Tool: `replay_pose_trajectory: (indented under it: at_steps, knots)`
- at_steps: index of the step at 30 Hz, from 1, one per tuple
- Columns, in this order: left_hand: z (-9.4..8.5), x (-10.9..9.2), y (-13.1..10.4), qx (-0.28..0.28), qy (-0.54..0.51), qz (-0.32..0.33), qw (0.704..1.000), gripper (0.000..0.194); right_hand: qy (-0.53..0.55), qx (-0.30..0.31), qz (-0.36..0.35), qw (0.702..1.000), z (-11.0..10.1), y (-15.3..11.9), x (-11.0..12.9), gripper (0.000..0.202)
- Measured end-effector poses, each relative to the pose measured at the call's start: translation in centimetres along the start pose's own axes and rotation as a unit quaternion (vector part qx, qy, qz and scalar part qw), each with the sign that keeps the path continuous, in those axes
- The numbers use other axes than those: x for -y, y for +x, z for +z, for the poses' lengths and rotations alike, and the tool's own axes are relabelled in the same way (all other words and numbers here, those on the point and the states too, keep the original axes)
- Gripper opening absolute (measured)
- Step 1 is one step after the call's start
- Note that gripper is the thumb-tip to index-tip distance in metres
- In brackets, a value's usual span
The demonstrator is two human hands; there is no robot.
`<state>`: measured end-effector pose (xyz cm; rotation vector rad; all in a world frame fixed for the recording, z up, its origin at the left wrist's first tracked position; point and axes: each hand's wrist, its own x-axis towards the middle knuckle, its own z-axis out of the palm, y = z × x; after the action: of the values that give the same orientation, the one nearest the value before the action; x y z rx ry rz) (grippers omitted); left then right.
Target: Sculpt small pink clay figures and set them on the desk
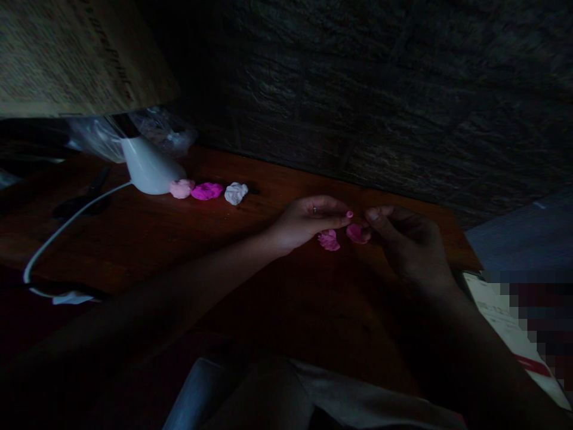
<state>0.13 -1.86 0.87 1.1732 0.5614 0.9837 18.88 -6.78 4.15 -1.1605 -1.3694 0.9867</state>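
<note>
A left forearm (pixel 197 289) stretches in from the lower left, its hand (pixel 304 222) turned sideways, fingers (pixel 326 203) arched over an extended thumb (pixel 331 224) in a pinch. Opposite, a right forearm (pixel 481 346) rises to a curled hand (pixel 414 242), thumb (pixel 380 221) near the index finger, fingertips facing the left's, just apart.

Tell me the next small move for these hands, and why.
Probably bring the right hand in to steady the pink bit. The left hand appears to pinch that bit between thumb and finger, and the right hand is close by but apart from it. Whether the right hand holds the flat piece is too dim to tell.
</note>
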Motion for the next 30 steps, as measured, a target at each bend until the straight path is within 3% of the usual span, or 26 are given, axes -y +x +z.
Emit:
replay_pose_trajectory:
  at_steps: [7, 15, 26, 30]
  knots:
    - [0.08, -0.09, -0.05, 0.002, 0.001, 0.004, 1.000, 0.029, -0.040, -0.011, 0.001, 0.999, -0.07, -0.19, 0.13, 0.030]
    - [0.11, -0.14, -0.12, 0.012, -0.003, -0.008, 1.000, 0.026, -0.007, -0.002, 0.027, 1.000, -0.18, 0.06, -0.30, 0.030]
    - [0.11, -0.15, -0.07, 0.009, -0.008, -0.001, 1.000, 0.028, -0.029, 0.001, -0.011, 1.000, 0.03, -0.19, 0.02, 0.031]
    - [0.10, -0.11, -0.08, 0.001, 0.004, -0.019, 1.000, 0.031, -0.002, -0.037, -0.009, 0.999, 0.09, 0.00, -0.13, 0.035]
